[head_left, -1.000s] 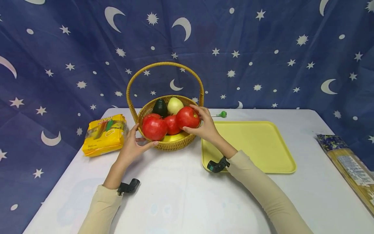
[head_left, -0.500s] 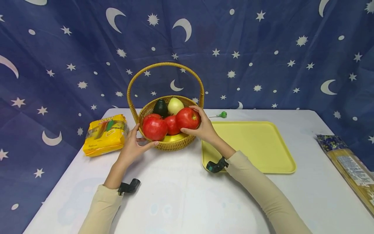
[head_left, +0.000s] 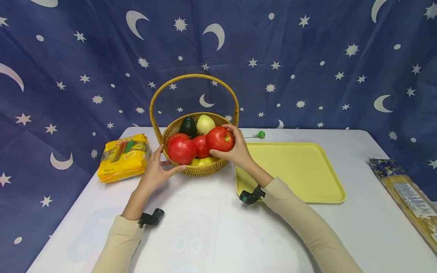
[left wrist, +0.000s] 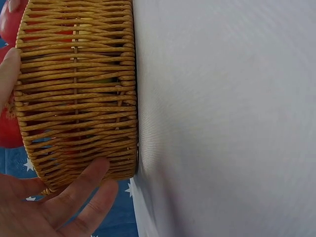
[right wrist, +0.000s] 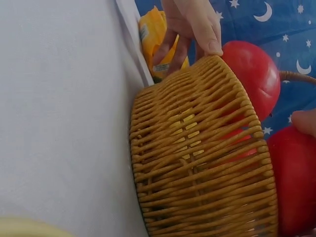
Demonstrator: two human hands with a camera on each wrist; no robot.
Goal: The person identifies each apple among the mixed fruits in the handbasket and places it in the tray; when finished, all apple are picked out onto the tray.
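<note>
A wicker basket with a tall hoop handle stands on the table, holding several fruits. My right hand grips a red apple at the basket's right side, thumb in front and fingers behind. My left hand holds the basket's front left, thumb along the rim and fingertips against the woven side. Beside that thumb lies a large round red fruit. Another red fruit, a dark green avocado, a pale yellow-green fruit and something yellow lie in the basket; lower contents are partly hidden.
A yellow tray lies right of the basket, under the right forearm. Left stands a yellow food packet. A green-headed lollipop lies behind the tray. A long clear package lies at the right edge. A starry blue curtain hangs behind.
Both hands keep their places at the basket and apple; the right wrist has shifted very slightly left. The whole view has drifted a little.
</note>
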